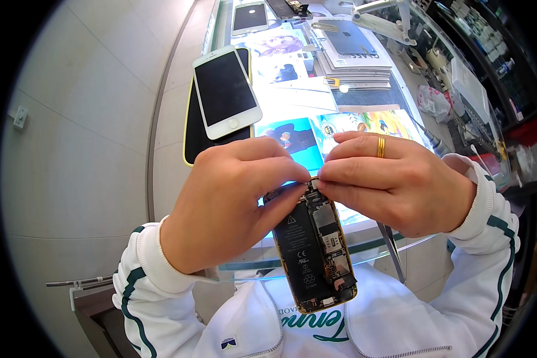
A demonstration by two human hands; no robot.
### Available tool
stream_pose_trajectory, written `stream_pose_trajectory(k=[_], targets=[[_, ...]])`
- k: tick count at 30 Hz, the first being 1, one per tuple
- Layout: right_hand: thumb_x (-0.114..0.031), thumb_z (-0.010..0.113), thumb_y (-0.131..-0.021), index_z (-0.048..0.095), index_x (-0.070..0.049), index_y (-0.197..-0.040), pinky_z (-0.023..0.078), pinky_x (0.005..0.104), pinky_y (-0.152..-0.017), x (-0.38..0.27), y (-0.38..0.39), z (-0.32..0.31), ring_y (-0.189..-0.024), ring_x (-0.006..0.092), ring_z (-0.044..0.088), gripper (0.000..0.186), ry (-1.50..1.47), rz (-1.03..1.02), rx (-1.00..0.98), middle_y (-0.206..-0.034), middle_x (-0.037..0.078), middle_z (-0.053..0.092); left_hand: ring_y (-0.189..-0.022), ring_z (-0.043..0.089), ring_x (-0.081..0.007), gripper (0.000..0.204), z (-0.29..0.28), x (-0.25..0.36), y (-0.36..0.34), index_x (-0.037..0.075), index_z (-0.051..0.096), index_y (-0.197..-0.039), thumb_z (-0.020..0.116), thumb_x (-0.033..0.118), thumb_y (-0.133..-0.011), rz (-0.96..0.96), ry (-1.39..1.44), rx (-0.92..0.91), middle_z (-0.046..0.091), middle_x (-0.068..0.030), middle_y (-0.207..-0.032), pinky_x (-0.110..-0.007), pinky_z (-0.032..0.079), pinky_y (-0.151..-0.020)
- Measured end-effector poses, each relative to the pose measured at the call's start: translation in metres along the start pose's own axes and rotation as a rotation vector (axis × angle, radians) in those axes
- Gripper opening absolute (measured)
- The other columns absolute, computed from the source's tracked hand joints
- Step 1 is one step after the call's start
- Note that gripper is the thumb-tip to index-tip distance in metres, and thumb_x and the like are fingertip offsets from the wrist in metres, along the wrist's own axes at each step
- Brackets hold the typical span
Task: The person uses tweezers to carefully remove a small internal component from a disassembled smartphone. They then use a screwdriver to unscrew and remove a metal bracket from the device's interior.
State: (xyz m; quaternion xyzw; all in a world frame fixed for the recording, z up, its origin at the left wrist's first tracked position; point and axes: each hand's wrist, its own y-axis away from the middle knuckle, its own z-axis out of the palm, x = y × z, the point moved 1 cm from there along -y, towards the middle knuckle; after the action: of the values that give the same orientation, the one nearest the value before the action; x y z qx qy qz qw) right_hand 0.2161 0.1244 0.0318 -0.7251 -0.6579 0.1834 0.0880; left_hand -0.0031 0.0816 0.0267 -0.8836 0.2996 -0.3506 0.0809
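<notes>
An opened phone (301, 256) hangs tilted in front of my chest, its black battery (304, 253) and circuit board (332, 241) bare and its rim yellow. My left hand (235, 200) pinches the phone's far end between thumb and index finger. Close against those fingertips, my right hand (394, 185), with gold rings on one finger, also has its thumb and fingers closed on that end. The small part between the fingertips is mostly hidden. A slim grey metal piece (391, 247), perhaps tweezers, sticks out below my right hand.
A white phone front with black screen (225, 89) lies over a dark yellow-edged phone or case (194, 140) at the left table edge. Farther back are another white phone (250, 18), stacked boxes (361, 77) with a grey phone back (347, 39), and printed pictures. Tools and bags crowd the right.
</notes>
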Motion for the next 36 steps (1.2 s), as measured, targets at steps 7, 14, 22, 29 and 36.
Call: stream_pose_trajectory(k=[7,14,22,29,36], targets=[[-0.003,0.067,-0.071,0.068,0.007,-0.101,0.054,0.0454,-0.092,0.001,0.000,0.000,-0.097,0.0313,0.063,0.031,-0.004,-0.011,0.004,-0.106,0.016,0.063,-0.063,0.064,-0.0178,0.015,0.003,0.000,0.001,0.003,0.072,-0.085,0.076,-0.001,-0.072,0.059,-0.078,0.024,0.067,-0.0071,-0.078,-0.026,0.051,-0.051],[-0.003,0.067,-0.072,0.068,0.007,-0.101,0.054,0.0458,-0.093,0.000,0.000,0.000,-0.096,0.0305,0.063,0.030,-0.011,-0.007,0.005,-0.105,0.016,0.062,-0.065,0.064,-0.0216,0.024,0.002,0.001,0.003,0.005,0.071,-0.088,0.078,0.000,-0.066,0.203,-0.238,0.048,0.066,-0.0070,-0.077,-0.031,0.051,-0.054],[-0.003,0.066,-0.072,0.068,0.007,-0.101,0.054,0.0461,-0.093,0.000,0.000,0.000,-0.095,0.0305,0.064,0.031,-0.009,-0.007,0.015,-0.104,0.016,0.062,-0.070,0.064,-0.0209,0.023,-0.005,0.003,0.007,0.006,0.072,-0.088,0.079,0.002,-0.067,0.136,-0.179,0.017,0.067,-0.0069,-0.082,-0.029,0.050,-0.056],[-0.005,0.065,-0.072,0.068,0.007,-0.100,0.053,0.0458,-0.094,0.001,-0.001,0.000,-0.096,0.0304,0.064,0.031,-0.038,0.005,0.001,-0.103,0.016,0.063,-0.082,0.064,-0.0224,0.023,0.000,0.012,0.020,0.007,0.073,-0.091,0.081,0.007,-0.069,0.083,-0.228,0.071,0.067,-0.0086,-0.100,-0.028,0.049,-0.054],[-0.005,0.064,-0.072,0.068,0.006,-0.101,0.053,0.0459,-0.094,0.001,-0.004,-0.003,-0.096,0.0303,0.064,0.031,-0.018,-0.004,-0.021,-0.104,0.015,0.063,-0.085,0.063,-0.0234,0.029,0.007,0.015,0.028,0.006,0.072,-0.097,0.082,0.011,-0.071,0.066,-0.243,0.094,0.066,-0.0102,-0.108,-0.026,0.047,-0.053]])
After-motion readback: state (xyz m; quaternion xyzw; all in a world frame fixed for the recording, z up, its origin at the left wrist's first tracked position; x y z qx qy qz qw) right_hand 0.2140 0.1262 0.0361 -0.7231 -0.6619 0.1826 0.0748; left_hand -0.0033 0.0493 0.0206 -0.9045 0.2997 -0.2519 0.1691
